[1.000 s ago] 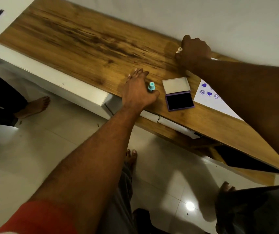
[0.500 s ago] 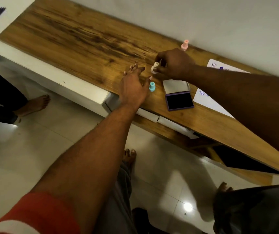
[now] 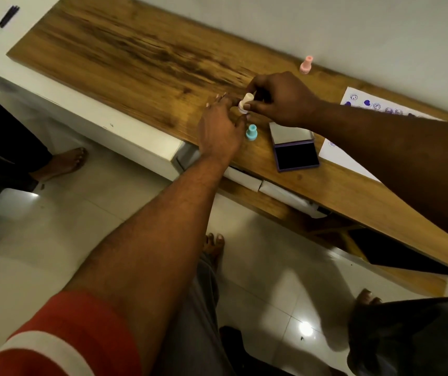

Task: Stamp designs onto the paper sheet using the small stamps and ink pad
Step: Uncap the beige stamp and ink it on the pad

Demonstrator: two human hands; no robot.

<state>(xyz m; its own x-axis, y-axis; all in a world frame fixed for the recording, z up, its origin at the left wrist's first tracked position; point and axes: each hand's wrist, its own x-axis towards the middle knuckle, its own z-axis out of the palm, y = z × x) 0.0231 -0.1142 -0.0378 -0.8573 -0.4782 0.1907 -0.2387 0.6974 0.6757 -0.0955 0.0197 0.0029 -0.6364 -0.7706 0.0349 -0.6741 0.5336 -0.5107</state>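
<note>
— On the wooden desktop (image 3: 136, 50), just left of the ink pad (image 3: 296, 154), your right hand (image 3: 279, 100) has the white stamp (image 3: 245, 103) pinched between thumb and fingertips. The stamp is tilted and low over the wood.
— And your left hand (image 3: 217, 128)?
— It's relaxed on the desk with the fingers straight, gripping nothing. The fingertips reach right up to the white stamp, but I can't tell whether they touch it. My read is that you've parked the hand there to steady the stamp or take it.
— The other stamps?
— The teal stamp (image 3: 251, 132) stands upright just beside your left hand, untouched. The pink stamp (image 3: 306, 64) is well back, near the wall. That looks sensible to me, with the spares clear of the working spot.
— And the pad?
— It lies open with the lid folded back and the dark ink facing up. It sits between your hands and the paper sheet (image 3: 345, 158), so stamp, ink and paper run in one line.
— The sheet itself?
— It's off to the right, partly hidden by your right forearm. Purple hearts and round faces show along its far edge. I'd judge inking the white stamp comes next. Set it square on the pad, because a tilted face would likely ink unevenly.
</note>
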